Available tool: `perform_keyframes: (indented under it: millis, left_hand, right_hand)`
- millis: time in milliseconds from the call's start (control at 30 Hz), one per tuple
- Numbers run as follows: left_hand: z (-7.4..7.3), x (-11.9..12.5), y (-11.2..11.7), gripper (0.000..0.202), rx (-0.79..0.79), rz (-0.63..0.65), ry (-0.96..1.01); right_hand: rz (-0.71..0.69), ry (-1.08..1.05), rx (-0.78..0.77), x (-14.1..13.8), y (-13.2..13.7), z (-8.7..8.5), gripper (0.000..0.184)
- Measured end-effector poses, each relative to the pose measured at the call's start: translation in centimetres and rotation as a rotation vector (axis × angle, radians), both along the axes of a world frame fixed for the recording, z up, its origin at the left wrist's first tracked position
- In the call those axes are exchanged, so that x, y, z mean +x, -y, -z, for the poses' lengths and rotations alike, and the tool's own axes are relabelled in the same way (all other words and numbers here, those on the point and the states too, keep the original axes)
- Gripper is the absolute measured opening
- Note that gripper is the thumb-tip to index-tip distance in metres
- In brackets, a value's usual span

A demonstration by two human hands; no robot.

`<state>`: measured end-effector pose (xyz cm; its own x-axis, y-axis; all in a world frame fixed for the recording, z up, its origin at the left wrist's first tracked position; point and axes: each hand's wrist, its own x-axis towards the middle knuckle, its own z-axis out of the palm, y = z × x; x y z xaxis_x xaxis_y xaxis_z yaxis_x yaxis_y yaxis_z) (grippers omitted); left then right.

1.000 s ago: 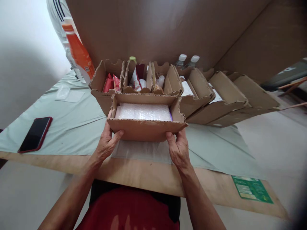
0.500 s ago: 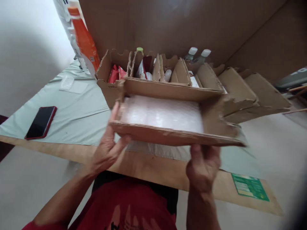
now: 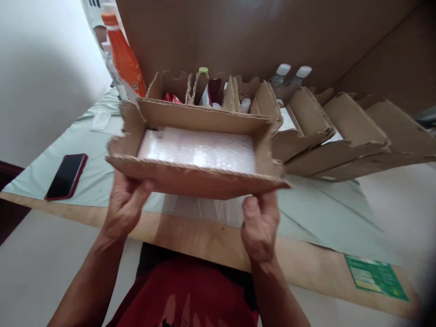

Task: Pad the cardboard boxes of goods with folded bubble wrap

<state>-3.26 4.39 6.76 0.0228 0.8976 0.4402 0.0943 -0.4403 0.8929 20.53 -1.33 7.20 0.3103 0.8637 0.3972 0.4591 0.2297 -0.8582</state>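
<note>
An open cardboard box (image 3: 204,179) is held up over the table between my two hands. Inside it lies something pale covered in bubble wrap (image 3: 200,147). My left hand (image 3: 126,204) grips the box from below at its left end, the thumb on the near wall and the other fingers hidden underneath. Under the right end, my right hand (image 3: 261,222) closes on the bottom edge, its fingertips partly hidden by the box. Behind stands a row of similar cardboard bins (image 3: 306,113), some holding red packets (image 3: 172,98) and white items.
A phone (image 3: 66,176) in a red case lies on the pale green cloth (image 3: 98,159) at the left. An orange bottle (image 3: 124,56) stands at the back left. Clear bottles with white caps (image 3: 293,75) rise behind the bins. A green card (image 3: 376,277) is at the right front edge.
The box has moved left, away from the right-hand bins, and both hands have moved left with it. My left hand now reaches further under its left end.
</note>
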Motion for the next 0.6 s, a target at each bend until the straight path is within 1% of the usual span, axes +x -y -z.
perform_keyframes:
  millis: [33, 67, 100, 200, 233, 300, 333, 400, 500, 567, 600]
  left_hand:
    - [0.0, -0.7, -0.1, 0.069, 0.011, -0.037, 0.023]
    - [0.1, -0.9, 0.0, 0.071, 0.004, -0.046, 0.030]
    - [0.3, -0.5, 0.3, 0.073, -0.022, -0.031, 0.017]
    - [1.5, 2.2, 1.7, 0.079, -0.144, 0.080, -0.036]
    - [2.0, 3.0, 2.3, 0.081, -0.171, 0.106, -0.037]
    - [3.2, 3.6, 3.4, 0.084, -0.202, 0.098, -0.028]
    - [3.7, 3.3, 4.0, 0.084, -0.214, 0.063, -0.024]
    - [4.5, 1.9, 5.2, 0.086, -0.233, -0.060, -0.019]
    - [4.7, -0.8, 7.4, 0.090, -0.225, -0.309, 0.002]
    - [4.6, -2.5, 9.0, 0.096, -0.187, -0.476, 0.035]
    - [4.7, -3.3, 9.8, 0.098, -0.165, -0.540, 0.037]
  right_hand:
    - [-0.027, -0.021, 0.008, -0.5, -0.4, 0.1, 0.059]
    - [-0.019, -0.029, 0.025, -0.6, -0.7, 0.2, 0.057]
    - [0.027, -0.032, 0.051, -0.4, -0.9, 0.4, 0.056]
    - [0.202, -0.043, 0.128, 1.4, -1.0, 1.1, 0.056]
    - [0.228, -0.046, 0.141, 2.0, -1.0, 1.5, 0.057]
    - [0.200, -0.062, 0.132, 2.4, -1.5, 2.3, 0.057]
    - [0.152, -0.078, 0.117, 2.0, -1.9, 2.8, 0.058]
    - [0.009, -0.119, 0.079, 0.3, -3.3, 3.7, 0.059]
    - [-0.260, -0.153, 0.000, -4.0, -6.3, 4.5, 0.065]
    - [-0.441, -0.141, -0.046, -7.1, -8.7, 4.5, 0.071]
    - [-0.524, -0.129, -0.065, -8.6, -9.9, 4.4, 0.074]
